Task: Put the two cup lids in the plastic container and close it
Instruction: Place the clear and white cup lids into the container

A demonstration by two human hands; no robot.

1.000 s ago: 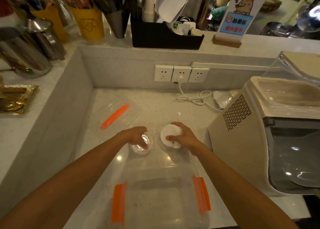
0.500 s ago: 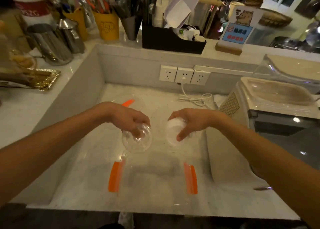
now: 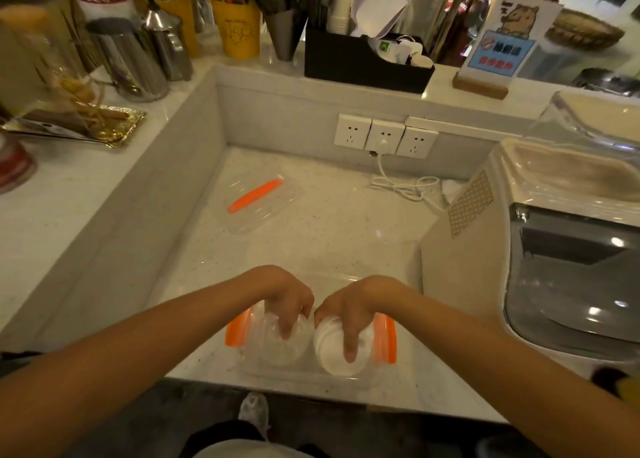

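A clear plastic container [image 3: 384, 340] with orange side clasps stands open at the counter's front edge. My left hand [image 3: 289, 298] grips a clear domed cup lid [image 3: 277, 348] down inside the container's left half. Beside it, my right hand [image 3: 346, 308] holds a white cup lid [image 3: 334, 352] in the right half. The two lids sit side by side, almost touching. The container's clear cover [image 3: 258, 203], with an orange clasp, lies flat on the counter farther back to the left.
A beige machine [image 3: 519, 250] fills the right side, close to the container. A white cable [image 3: 405, 186] runs from the wall sockets [image 3: 384, 135]. Raised ledges at left and back carry metal jugs [image 3: 128, 59], cups and a black organiser [image 3: 363, 63].
Both hands lifted the lids off the counter, carried them toward me and lowered them into the open container. The camera view tilted and shifted back.
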